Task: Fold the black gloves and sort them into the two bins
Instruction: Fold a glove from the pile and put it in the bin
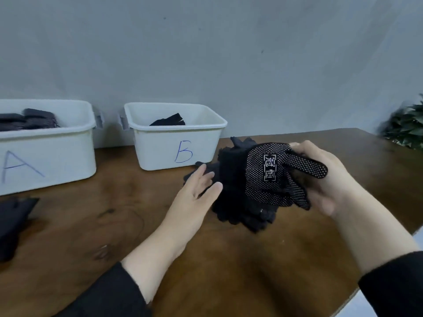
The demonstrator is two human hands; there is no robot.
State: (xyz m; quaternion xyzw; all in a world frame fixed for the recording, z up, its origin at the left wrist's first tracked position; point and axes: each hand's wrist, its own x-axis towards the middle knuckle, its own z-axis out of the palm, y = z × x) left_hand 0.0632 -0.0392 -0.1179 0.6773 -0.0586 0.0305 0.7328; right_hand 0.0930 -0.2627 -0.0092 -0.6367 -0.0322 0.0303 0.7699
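A black glove with white dots and a white label (272,172) is lifted off a heap of black gloves (238,202) on the brown table. My right hand (329,179) grips this dotted glove from the right, fingers curled behind it. My left hand (199,188) lies with straight fingers against the left side of the heap. Two white bins stand at the back: bin A (50,154) at the left holds several folded black gloves, and bin B (160,147) in the middle holds one black glove (169,121).
Another black cloth piece (13,223) lies at the table's left edge. A green plant (407,129) stands beyond the table's far right corner. A grey wall runs behind the bins. The table's right edge cuts diagonally at the lower right.
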